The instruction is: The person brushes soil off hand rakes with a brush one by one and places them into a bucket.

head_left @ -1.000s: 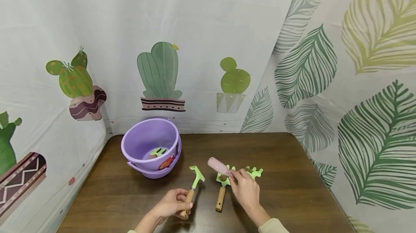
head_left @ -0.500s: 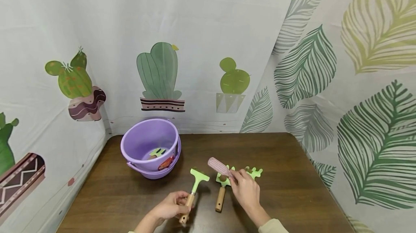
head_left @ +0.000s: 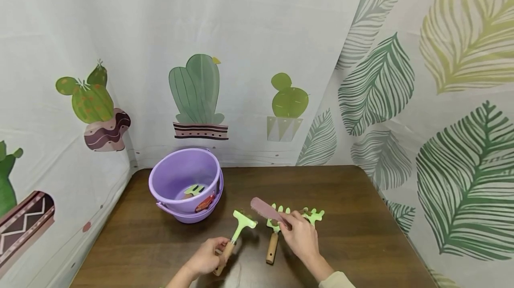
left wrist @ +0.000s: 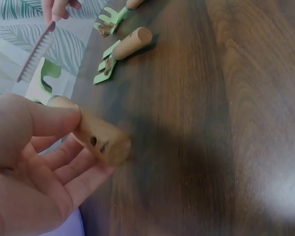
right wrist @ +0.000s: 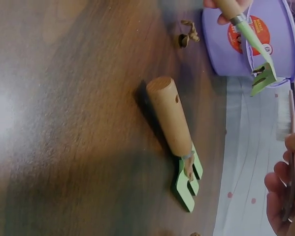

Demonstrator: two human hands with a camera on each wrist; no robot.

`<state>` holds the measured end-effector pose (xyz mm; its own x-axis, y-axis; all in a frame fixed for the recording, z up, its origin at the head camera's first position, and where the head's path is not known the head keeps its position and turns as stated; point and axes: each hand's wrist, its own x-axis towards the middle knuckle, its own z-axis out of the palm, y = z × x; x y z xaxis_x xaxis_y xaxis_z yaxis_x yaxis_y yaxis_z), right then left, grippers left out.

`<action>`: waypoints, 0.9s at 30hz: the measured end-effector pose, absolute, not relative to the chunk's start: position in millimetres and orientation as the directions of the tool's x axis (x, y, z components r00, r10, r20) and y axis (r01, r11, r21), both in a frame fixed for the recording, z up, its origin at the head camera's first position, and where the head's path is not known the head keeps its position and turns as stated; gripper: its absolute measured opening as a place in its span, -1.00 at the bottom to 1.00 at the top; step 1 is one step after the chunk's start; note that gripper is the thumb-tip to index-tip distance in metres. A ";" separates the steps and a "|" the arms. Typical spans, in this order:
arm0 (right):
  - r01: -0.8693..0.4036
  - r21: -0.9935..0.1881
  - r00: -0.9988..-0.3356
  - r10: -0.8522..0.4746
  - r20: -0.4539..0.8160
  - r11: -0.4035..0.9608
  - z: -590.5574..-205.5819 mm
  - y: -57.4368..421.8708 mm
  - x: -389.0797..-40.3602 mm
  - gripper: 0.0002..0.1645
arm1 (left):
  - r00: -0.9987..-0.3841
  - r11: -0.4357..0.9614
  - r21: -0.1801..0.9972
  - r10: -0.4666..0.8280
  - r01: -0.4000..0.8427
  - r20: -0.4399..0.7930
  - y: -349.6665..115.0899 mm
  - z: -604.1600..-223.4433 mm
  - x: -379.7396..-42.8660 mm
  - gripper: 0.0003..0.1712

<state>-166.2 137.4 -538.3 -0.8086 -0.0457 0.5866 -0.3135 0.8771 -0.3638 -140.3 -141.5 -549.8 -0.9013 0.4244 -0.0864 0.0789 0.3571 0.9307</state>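
Observation:
My left hand (head_left: 206, 256) grips the wooden handle of a small green garden rake (head_left: 243, 222), its head raised over the table. The left wrist view shows thumb and fingers around the handle (left wrist: 100, 135). My right hand (head_left: 300, 236) holds a pink brush (head_left: 266, 210) by its handle; white bristles (right wrist: 284, 118) show in the right wrist view. Beneath the brush lies a green garden fork (head_left: 272, 245) with a wooden handle. Another green tined tool (head_left: 315, 216) lies behind the right hand, its handle hidden in the head view.
A purple bucket (head_left: 176, 176) with its handle down stands at the back left, a green tool (head_left: 194, 189) inside it. Close to the bucket, a curled brown piece (right wrist: 189, 35) shows in the right wrist view. A printed curtain hangs behind the wooden table (head_left: 353, 243).
The rake has been turned in my left hand, its broad head now facing the camera, and the hand has shifted slightly left. My right hand has tilted the brush so its patterned face no longer shows.

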 end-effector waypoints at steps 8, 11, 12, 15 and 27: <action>-0.409 -0.448 -0.829 -0.118 0.547 0.795 -534.9 127.9 -164.2 -0.70 | -0.919 0.514 0.833 0.393 0.206 -0.015 -146.6 -549.6 -140.5 -0.60; -0.425 -0.454 -0.827 -0.133 0.546 0.783 -534.8 124.6 -164.0 -0.70 | -0.920 0.529 0.820 0.392 0.220 -0.006 -147.2 -549.2 -140.5 -0.59; -0.426 -0.458 -0.830 -0.136 0.540 0.780 -534.6 123.6 -164.1 -0.69 | -0.920 0.527 0.820 0.393 0.221 -0.004 -147.4 -549.1 -140.5 -0.59; -0.420 -0.474 -0.847 -0.146 0.512 0.774 -534.3 121.4 -164.1 -0.70 | -0.921 0.520 0.824 0.389 0.224 0.004 -148.4 -549.3 -140.4 -0.58; -0.427 -0.568 -0.889 -0.211 0.406 0.704 -534.5 122.5 -169.2 -0.74 | -0.929 0.490 0.849 0.369 0.198 0.004 -157.3 -552.1 -138.7 -0.53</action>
<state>-169.2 122.5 -534.5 -0.8891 -0.2114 0.4059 -0.4265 0.7042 -0.5676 -138.7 -157.3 -552.1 -0.9295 0.3688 0.0036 0.1978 0.4903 0.8488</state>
